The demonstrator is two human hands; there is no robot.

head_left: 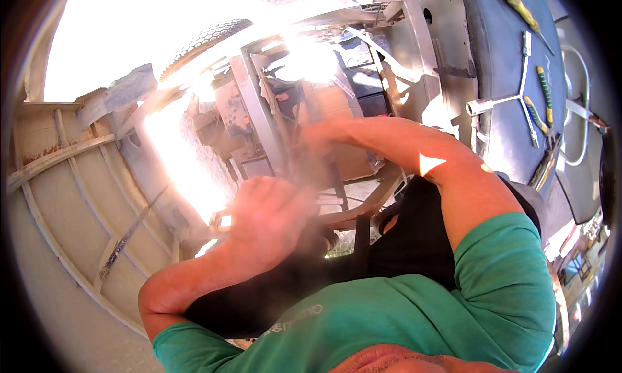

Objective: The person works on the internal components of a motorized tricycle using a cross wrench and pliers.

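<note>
My left hand (269, 211) is curled closed in front of my lap, its fingers blurred by motion. Whatever it grips is hidden. A little farther off, my right hand (319, 136) reaches in from the right with bent fingers, also smeared. A dark blurred shape lies between the two hands, too unclear to name. Both hands are over an opening in a metal frame (251, 101), whose upright bar passes just left of my right hand. Beneath the right hand is a brown, cardboard-like panel (356, 162).
On the blue-grey seat (499, 23) at right lie a yellow-handled screwdriver (518, 7), a three-armed socket wrench (522, 95) and green-handled pliers (543, 101). A ribbed metal panel (78, 198) curves along the left. A tyre (204, 46) stands at the far left, beside glaring sunlight.
</note>
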